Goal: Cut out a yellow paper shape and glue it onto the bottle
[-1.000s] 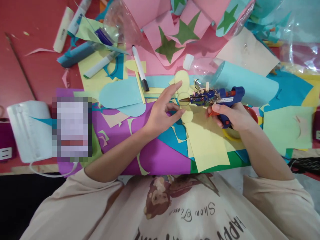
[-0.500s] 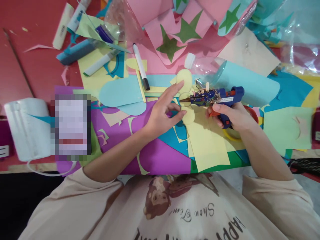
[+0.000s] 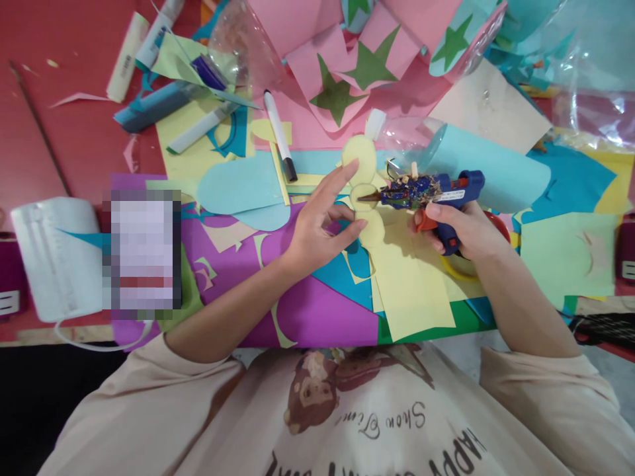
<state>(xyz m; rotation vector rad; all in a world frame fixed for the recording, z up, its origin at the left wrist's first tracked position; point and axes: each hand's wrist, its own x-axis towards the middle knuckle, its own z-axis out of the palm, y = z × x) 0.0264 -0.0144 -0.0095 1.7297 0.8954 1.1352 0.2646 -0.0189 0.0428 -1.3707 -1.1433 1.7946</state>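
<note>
In the middle of the table, my left hand (image 3: 320, 228) holds a pale yellow paper cutout (image 3: 359, 158) of joined rounded lobes. Its index finger lies on the upper lobe and its thumb on the lower one; the other fingertips are partly hidden behind the paper. My right hand (image 3: 464, 228) is wrapped round the handle of a blue glue gun (image 3: 414, 192), with fingers at the orange trigger. Glue and debris crust the gun's front. The nozzle points left, over the small middle lobe of the cutout.
A clear plastic bottle (image 3: 409, 132) lies behind the glue gun, beside a light blue paper roll (image 3: 496, 162). A black-capped marker (image 3: 280, 135) lies left of it. Paper scraps cover purple sheets (image 3: 327, 311). A phone (image 3: 143, 251) and white pouch (image 3: 57, 258) are at left.
The yellow cutout has shifted slightly left and turned a little, so its upper lobe shows more fully. My left hand moved slightly left. The glue gun stays nearly in place.
</note>
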